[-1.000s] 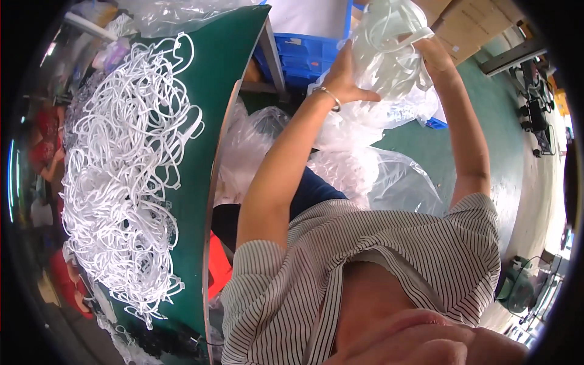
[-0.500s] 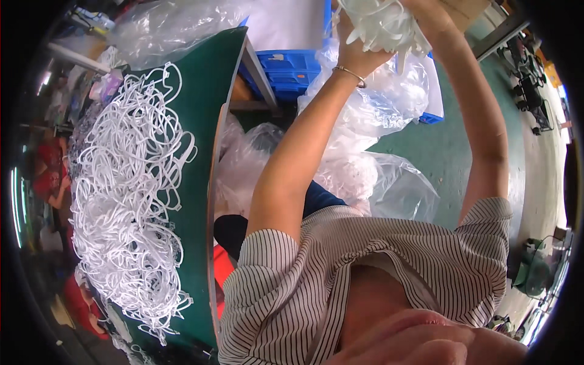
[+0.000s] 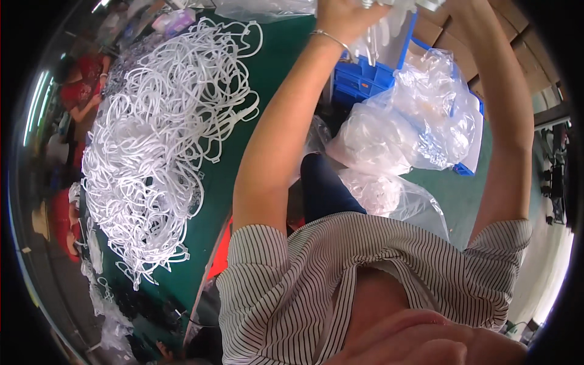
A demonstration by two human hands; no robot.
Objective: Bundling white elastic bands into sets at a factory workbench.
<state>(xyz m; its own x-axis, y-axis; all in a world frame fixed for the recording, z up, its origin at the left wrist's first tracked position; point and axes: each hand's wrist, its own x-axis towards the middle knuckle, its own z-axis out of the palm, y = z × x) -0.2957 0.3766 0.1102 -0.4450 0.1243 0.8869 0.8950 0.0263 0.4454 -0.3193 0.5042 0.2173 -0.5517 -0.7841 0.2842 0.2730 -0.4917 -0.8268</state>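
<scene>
The left hand (image 3: 350,17) is at the top edge, closed on a white bundle (image 3: 382,31), with part of its fingers out of frame. Pale strips hang from the bundle beside the palm, in front of a blue crate (image 3: 360,80); they are probably flat straps, though the edge of the view cuts them off. A thin bracelet (image 3: 331,38) circles the left wrist. The right forearm (image 3: 506,103) rises to the top edge just right of the bundle. The right hand is beyond that edge, so I cannot tell whether it is spread or pinching anything.

To the left, a large tangled pile of white loops (image 3: 161,128) covers much of a green table (image 3: 277,45). A purple packet (image 3: 173,22) is by the far end of the pile. Between the forearms, bulging clear bags (image 3: 435,112) sit near the crate, and cardboard boxes (image 3: 514,52) stand behind the right forearm. Across the table, at the far left, are 2 people in red (image 3: 85,82).
</scene>
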